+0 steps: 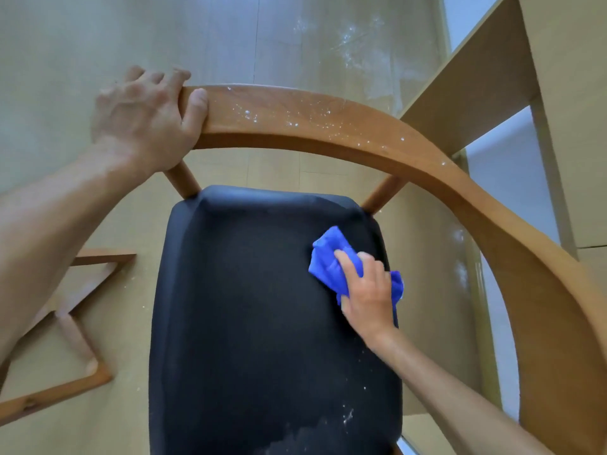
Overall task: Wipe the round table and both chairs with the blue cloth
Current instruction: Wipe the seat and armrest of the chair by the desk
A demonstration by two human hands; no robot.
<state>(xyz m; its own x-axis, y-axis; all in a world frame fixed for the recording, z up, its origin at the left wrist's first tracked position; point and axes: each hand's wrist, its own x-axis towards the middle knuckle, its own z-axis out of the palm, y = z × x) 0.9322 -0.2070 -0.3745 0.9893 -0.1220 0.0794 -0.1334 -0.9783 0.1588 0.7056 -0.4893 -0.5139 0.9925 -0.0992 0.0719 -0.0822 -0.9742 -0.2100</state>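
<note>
A wooden chair with a curved backrest rail (328, 126) and a black padded seat (262, 307) fills the view from above. My left hand (147, 116) grips the left end of the rail, thumb on its near face. My right hand (368, 290) presses the crumpled blue cloth (328, 254) onto the right side of the seat, fingers curled over it. White specks dot the rail's top and the near right part of the seat. The round table is not in view.
A wooden frame of bars (75, 323) lies on the floor at the left. A light wooden shelf unit (492, 77) stands at the right, close to the chair's rail. White dust marks the pale floor (361, 50) beyond the chair.
</note>
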